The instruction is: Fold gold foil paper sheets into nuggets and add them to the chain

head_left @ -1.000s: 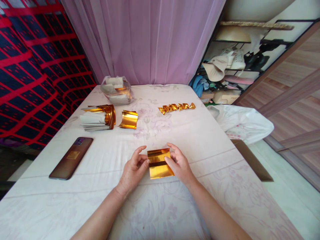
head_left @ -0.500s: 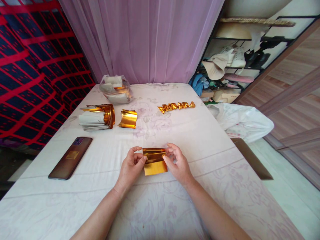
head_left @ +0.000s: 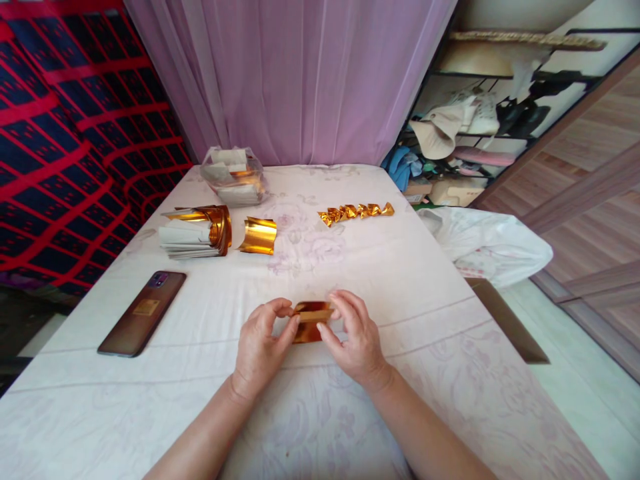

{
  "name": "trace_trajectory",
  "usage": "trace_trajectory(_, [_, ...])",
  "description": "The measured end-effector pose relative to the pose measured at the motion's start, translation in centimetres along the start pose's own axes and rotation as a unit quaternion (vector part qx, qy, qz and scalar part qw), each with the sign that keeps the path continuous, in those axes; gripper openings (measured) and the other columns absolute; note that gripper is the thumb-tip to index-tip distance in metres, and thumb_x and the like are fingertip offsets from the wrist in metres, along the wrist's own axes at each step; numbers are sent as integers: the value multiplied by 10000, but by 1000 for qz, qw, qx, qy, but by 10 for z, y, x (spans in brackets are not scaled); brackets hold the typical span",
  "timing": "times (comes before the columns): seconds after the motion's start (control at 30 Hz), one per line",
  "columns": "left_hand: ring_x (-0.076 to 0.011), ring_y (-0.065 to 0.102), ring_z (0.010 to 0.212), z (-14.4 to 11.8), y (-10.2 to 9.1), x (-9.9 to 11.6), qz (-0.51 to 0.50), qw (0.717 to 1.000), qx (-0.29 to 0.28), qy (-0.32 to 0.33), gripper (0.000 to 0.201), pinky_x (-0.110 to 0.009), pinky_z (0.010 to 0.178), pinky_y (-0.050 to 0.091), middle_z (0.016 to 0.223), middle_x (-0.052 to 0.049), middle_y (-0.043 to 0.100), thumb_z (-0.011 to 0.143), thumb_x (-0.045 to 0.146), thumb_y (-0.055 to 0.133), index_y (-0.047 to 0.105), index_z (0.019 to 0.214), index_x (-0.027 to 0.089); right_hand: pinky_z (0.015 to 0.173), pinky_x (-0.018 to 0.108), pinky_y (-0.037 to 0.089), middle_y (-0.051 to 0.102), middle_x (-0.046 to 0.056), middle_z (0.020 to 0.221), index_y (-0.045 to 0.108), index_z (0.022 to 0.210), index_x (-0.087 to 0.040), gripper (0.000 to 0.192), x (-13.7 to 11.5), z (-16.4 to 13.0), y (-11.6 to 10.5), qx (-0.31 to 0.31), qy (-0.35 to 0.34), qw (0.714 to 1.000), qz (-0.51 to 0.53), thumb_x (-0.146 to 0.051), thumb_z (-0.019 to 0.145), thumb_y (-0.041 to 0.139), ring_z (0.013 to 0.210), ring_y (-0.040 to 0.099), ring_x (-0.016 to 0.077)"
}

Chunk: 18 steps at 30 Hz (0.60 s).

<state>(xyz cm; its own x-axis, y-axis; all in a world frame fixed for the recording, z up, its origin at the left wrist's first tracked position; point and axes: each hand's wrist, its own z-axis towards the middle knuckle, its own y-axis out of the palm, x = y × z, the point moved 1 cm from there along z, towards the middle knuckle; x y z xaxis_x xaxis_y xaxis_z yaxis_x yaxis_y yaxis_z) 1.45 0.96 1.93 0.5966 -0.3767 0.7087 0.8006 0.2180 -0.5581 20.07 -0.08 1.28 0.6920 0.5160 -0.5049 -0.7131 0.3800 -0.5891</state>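
Both forearms come up from the near edge of the white floral-cloth table (head_left: 400, 280) and meet at its middle. The left hand (head_left: 260, 347) and the right hand (head_left: 353, 340) face each other with fingers curled, each pinching one end of a small folded sheet of shiny gold foil paper (head_left: 310, 320). The paper sits between the thumbs and fingertips, just above the cloth, its long axis running left to right across the view, its folded top edge turned away from the person
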Motion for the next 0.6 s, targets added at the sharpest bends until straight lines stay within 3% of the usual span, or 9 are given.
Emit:
trace_trajectory(0.13, [-172, 675, 801, -1, -2, 12, -4, 996, -19, 83, 103, -300, 749, 522, 851, -12, 702, 896, 266, 596, 581, 991, 227, 774, 329, 590, 679, 79, 1022, 565, 1219, -241, 364, 1, 1, 0, -29, -10, 999, 40, -156, 864, 561, 901, 682, 203])
trace_trajectory(0.27, [-169, 683, 817, -5, 0, 15, -33, 994, -40, 91, 157, -300, 769, 525, 858, -7, 716, 897, 257, 613, 554, 1039, 230, 684, 272, 560, 655, 39, 887, 650, 959, -240, 274, 6, 1, -3, -46, 11, 997, 67, -69, 798, 511, 782, 665, 164])
trace_trajectory(0.47, [-175, 695, 882, -8, 2, 11, -48, 994, -77, 68, 242, -313, 817, 528, 915, -11, 735, 897, 246, 610, 533, 1126, 235, 645, 256, 534, 639, 30, 844, 633, 890, -232, 231, 7, 1, -3, -51, 41, 992, 106, -80, 767, 510, 746, 631, 161])
trace_trajectory(0.6, [-175, 681, 805, -3, -1, 9, 11, 993, -62, 100, 135, -303, 741, 511, 865, -8, 723, 898, 255, 608, 585, 1027, 223, 662, 255, 540, 644, 38, 845, 624, 899, -222, 216, 7, 2, -2, -47, 26, 992, 114, -83, 775, 515, 784, 641, 169])
